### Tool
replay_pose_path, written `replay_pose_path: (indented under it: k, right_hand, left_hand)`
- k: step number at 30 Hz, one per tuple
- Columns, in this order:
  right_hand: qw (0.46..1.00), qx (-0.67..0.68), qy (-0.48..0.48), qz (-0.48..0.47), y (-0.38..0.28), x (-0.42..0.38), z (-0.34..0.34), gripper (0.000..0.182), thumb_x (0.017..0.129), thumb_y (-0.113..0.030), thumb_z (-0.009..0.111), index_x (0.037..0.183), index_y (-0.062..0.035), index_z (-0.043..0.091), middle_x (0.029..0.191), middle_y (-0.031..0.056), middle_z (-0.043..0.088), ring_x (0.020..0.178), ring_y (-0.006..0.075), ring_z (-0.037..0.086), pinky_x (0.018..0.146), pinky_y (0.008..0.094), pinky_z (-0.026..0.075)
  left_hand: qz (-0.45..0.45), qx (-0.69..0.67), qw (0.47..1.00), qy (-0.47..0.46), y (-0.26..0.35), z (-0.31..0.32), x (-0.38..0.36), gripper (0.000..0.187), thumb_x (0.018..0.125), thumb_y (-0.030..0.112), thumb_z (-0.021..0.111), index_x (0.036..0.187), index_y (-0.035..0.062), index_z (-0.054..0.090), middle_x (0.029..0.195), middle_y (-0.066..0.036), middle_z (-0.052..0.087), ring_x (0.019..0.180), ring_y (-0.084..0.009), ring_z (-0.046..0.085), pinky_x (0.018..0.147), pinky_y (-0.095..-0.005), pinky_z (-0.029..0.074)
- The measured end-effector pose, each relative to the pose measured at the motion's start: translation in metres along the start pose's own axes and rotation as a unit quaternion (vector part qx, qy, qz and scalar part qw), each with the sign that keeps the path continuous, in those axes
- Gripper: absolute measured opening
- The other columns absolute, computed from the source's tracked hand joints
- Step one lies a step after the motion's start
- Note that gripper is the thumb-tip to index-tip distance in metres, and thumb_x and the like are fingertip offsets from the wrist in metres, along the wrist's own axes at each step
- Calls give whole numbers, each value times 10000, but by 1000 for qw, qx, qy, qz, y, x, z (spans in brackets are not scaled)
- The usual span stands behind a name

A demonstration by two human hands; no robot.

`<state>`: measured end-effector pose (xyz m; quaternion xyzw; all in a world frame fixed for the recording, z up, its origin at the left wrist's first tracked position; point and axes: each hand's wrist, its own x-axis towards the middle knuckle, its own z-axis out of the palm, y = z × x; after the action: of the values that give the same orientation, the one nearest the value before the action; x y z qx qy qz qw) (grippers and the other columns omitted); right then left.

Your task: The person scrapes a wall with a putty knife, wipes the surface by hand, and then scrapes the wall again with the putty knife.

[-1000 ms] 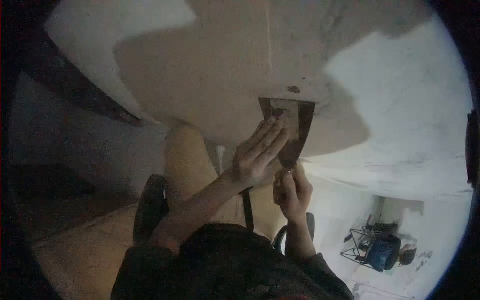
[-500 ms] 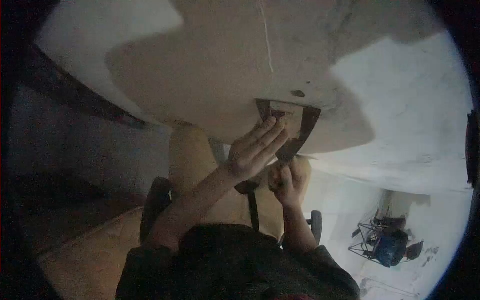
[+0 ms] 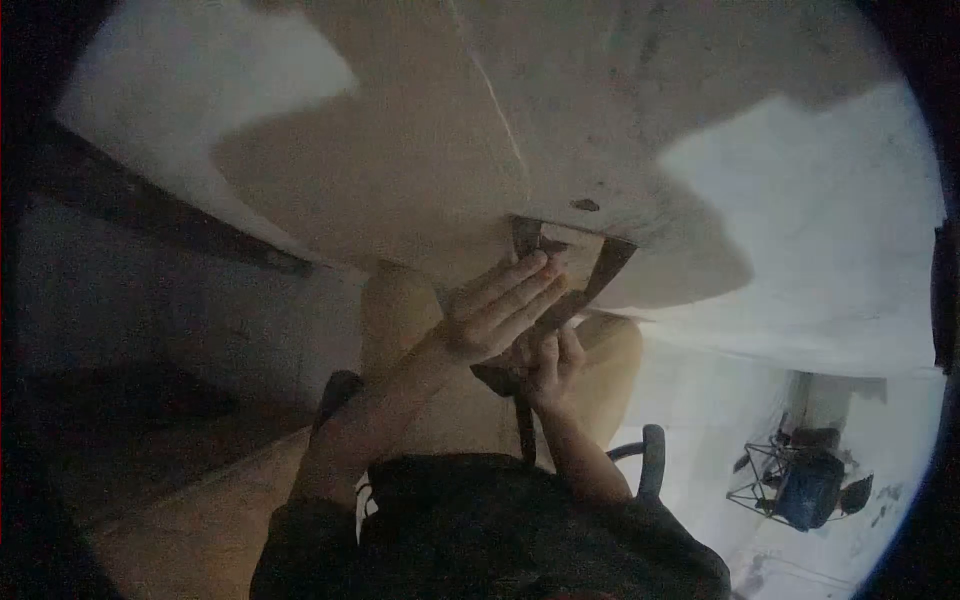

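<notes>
A tapered piece with dark sides and a pale tan middle (image 3: 612, 262) lies at the near edge of the work surface, its narrow end toward my body. My left hand (image 3: 500, 312) rests across it from the left, fingers stretched out nearly flat. Beneath those fingertips is a small dark patch (image 3: 550, 245); the left thumb is hidden. Close below, my right hand (image 3: 555, 365) has its fingers curled around the piece's narrow lower end, which is partly covered by the hands.
The pale work surface (image 3: 420, 170) has a large brownish area, a thin light line and a small dark spot (image 3: 585, 204) beyond the piece. A black chair armrest (image 3: 651, 460) stands right of my body. A blue thing with a metal frame (image 3: 805, 490) is farther right.
The view has shifted slightly. My right hand has moved left and sits closer beneath my left hand. The left hand keeps its flat pose on the piece.
</notes>
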<state>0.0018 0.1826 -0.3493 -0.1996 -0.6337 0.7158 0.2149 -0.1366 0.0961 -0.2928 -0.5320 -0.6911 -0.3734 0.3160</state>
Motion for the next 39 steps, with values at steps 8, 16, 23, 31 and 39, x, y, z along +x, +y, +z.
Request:
replay_pose_path:
  k: [8, 16, 23, 31, 39]
  right_hand:
    - [988, -18, 63, -136, 0, 0, 29, 348, 964, -292, 427, 1036, 35, 519, 652, 15, 507, 514, 73, 450, 451, 223, 378]
    - [997, 20, 14, -67, -23, -9, 40, 335, 975, -281, 407, 1066, 36, 466, 655, 14, 471, 469, 63, 408, 387, 218, 334]
    - [995, 73, 20, -71, -17, -12, 46, 308, 974, -248, 416, 1017, 52, 473, 637, 27, 482, 459, 69, 412, 383, 227, 334]
    - [988, -3, 29, -152, -11, 2, 42, 334, 970, -276, 432, 929, 45, 515, 588, 24, 481, 440, 71, 408, 383, 233, 327]
    - [966, -52, -3, -253, -17, 23, 44, 342, 977, -279, 395, 927, 42, 500, 587, 27, 476, 432, 72, 397, 381, 219, 322]
  left_hand:
    - [55, 17, 997, -55, -8, -16, 6, 262, 844, 188, 564, 1077, 109, 657, 1171, -35, 614, 1168, -176, 523, 970, -341, 475]
    - [81, 25, 993, -84, -16, -17, -6, 256, 855, 176, 553, 1084, 122, 656, 1148, -22, 626, 1158, -166, 530, 1011, -346, 440]
    - [97, 25, 992, -75, -18, -16, -10, 273, 845, 190, 569, 1099, 127, 647, 1199, -16, 596, 1195, -158, 496, 1014, -343, 439]
    - [83, 23, 996, -29, -20, -6, -15, 243, 856, 196, 565, 1073, 146, 662, 1192, -8, 600, 1193, -152, 497, 1014, -355, 437]
    - [103, 30, 994, -7, -25, -12, 14, 261, 877, 239, 527, 1072, 129, 662, 1168, -20, 614, 1179, -149, 510, 1021, -354, 430]
